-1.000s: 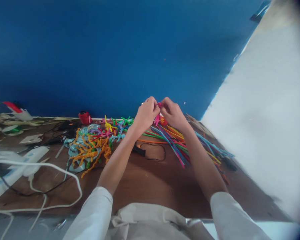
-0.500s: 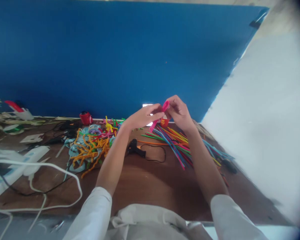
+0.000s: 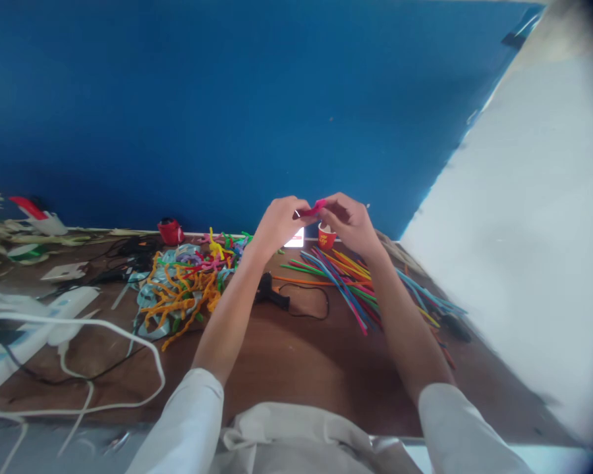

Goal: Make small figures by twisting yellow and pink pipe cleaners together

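Observation:
Both my hands are raised over the back of the table, pinching a bent pink pipe cleaner [image 3: 317, 208] between them. My left hand [image 3: 282, 222] has its fingers closed on the pipe cleaner's left part. My right hand [image 3: 350, 219] grips its right end with thumb and fingertips. Part of the pink piece is hidden behind the fingers. Below the hands stand a red cup [image 3: 327, 236] and a small lit screen [image 3: 294, 237]. Loose straight pipe cleaners [image 3: 348, 289] in several colours lie beneath my right forearm.
A black glue gun [image 3: 271, 293] with its cord rests mid-table. To its left is a tangled heap of orange and coloured pipe cleaners [image 3: 182, 296]. A red container [image 3: 170, 232] stands behind that heap. A white power strip [image 3: 69, 303] and looping white cable [image 3: 143, 339] occupy the left side.
The pink pipe cleaner has turned from a slanted loop with a hanging end to a flatter, mostly covered position. My left hand has rolled over, knuckles up. Both hands keep hold.

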`<state>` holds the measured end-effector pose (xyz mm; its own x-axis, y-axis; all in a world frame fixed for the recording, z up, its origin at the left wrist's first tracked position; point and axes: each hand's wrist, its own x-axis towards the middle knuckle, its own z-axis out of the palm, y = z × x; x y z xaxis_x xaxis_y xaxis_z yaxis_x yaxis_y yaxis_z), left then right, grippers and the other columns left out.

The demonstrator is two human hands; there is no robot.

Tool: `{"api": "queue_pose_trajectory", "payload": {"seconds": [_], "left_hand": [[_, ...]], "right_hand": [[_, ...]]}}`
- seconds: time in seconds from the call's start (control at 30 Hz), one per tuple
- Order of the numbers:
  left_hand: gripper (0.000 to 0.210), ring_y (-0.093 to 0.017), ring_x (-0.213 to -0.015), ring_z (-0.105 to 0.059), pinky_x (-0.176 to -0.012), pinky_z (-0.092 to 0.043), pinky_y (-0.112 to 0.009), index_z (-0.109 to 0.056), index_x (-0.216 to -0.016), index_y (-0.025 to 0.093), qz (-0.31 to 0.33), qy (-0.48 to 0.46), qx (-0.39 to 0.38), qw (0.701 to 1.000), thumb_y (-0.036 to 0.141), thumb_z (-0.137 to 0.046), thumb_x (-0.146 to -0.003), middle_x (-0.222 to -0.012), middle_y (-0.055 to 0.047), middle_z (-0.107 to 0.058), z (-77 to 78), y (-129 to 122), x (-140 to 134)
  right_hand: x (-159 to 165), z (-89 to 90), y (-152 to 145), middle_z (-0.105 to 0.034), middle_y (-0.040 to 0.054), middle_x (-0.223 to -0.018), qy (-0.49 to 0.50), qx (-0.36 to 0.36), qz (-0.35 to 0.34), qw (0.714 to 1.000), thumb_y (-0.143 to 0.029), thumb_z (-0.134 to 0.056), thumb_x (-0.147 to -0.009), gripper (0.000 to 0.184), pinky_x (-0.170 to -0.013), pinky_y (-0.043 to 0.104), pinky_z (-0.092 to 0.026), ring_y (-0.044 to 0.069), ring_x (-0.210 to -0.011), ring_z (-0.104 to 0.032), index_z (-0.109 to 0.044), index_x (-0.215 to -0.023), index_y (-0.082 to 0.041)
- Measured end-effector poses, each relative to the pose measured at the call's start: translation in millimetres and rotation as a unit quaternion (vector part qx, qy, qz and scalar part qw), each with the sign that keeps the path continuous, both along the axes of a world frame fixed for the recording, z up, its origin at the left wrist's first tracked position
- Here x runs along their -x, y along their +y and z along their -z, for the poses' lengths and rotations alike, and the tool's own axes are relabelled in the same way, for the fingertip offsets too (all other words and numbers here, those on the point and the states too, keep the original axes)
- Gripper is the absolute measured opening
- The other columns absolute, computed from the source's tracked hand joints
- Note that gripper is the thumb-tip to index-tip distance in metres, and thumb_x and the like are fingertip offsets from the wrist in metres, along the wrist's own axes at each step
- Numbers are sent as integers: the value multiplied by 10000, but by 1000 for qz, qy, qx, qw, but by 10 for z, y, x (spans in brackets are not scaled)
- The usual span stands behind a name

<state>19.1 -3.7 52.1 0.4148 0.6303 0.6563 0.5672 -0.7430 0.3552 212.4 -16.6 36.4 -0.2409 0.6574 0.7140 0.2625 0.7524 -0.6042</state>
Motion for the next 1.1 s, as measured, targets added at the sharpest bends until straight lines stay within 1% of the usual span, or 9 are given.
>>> {"api": "queue_pose_trajectory", "payload": {"seconds": [0.1, 0.17, 0.27, 0.37, 0.43, 0.57, 0.8, 0.93, 1.1], "left_hand": [[178, -163, -720, -533, -700, -392, -301, -730, -839, 203, -32, 4, 1, 999, 370, -676, -869, -825, -50, -645, 21, 10, -21], [170, -166, -721, -536, -695, -385, -299, -725, -831, 204, -33, 10, 4, 999, 371, -698, -852, -814, -47, -636, 34, 18, -34], [202, -164, -728, -558, -704, -396, -298, -713, -864, 199, -1, 8, 8, 1000, 400, -710, -842, -831, -42, -647, 32, 10, -50], [215, -171, -833, -615, -741, -430, -289, -690, -953, 203, 50, -23, 15, 998, 405, -640, -897, -949, -55, -699, -1, -39, -69], [184, -172, -899, -633, -752, -445, -276, -674, -983, 208, 65, -52, 18, 996, 365, -597, -925, -1004, -56, -716, -31, -82, -84], [113, -161, -865, -640, -750, -460, -270, -655, -947, 201, 57, -73, 17, 996, 294, -600, -912, -968, -46, -727, -62, -137, -111], [65, -153, -825, -631, -752, -457, -276, -631, -896, 198, 32, -78, 0, 996, 212, -567, -900, -911, -34, -717, -9, -115, -139], [68, -155, -820, -632, -722, -456, -273, -614, -890, 197, 48, -92, 31, 994, 223, -555, -912, -888, -34, -712, 1, -79, -123], [45, -143, -822, -629, -700, -478, -255, -590, -899, 198, 101, -128, 90, 982, 195, -545, -908, -873, -27, -687, 42, 14, -116]], "right_hand": [[-9, 11, 30, -648, 10, -813, 8, -16, 14, 1000, -441, -633, -924, 240, -591, 262, -458, 120, -663, -586, -639, -953, -203], [-24, 17, 49, -638, 8, -826, 16, -19, 7, 1000, -426, -628, -930, 221, -602, 265, -460, 114, -656, -575, -623, -935, -205], [-46, 30, 75, -615, 2, -819, 16, -11, -11, 1000, -421, -615, -938, 210, -607, 273, -459, 114, -647, -562, -587, -928, -212], [-50, 41, 85, -586, -4, -783, 12, -3, -13, 1000, -435, -603, -941, 222, -600, 277, -449, 121, -650, -548, -558, -907, -220], [-43, 42, 79, -580, -7, -761, 10, 2, -9, 1000, -441, -592, -946, 229, -598, 278, -443, 122, -648, -539, -550, -904, -220], [-27, 33, 61, -578, -13, -732, 7, 8, -12, 1000, -456, -586, -946, 250, -594, 279, -433, 118, -629, -523, -544, -899, -213], [-14, 26, 55, -593, -13, -723, -7, -4, 3, 1000, -414, -582, -949, 225, -591, 275, -411, 106, -597, -504, -556, -876, -203], [9, -3, 9, -588, -13, -682, -27, -20, 23, 999, -415, -518, -985, 246, -584, 279, -401, 115, -591, -497, -564, -862, -208], [18, -28, -21, -593, -15, -687, -14, -3, 25, 1000, -413, -543, -975, 235, -582, 279, -407, 118, -597, -524, -584, -873, -206]]}}
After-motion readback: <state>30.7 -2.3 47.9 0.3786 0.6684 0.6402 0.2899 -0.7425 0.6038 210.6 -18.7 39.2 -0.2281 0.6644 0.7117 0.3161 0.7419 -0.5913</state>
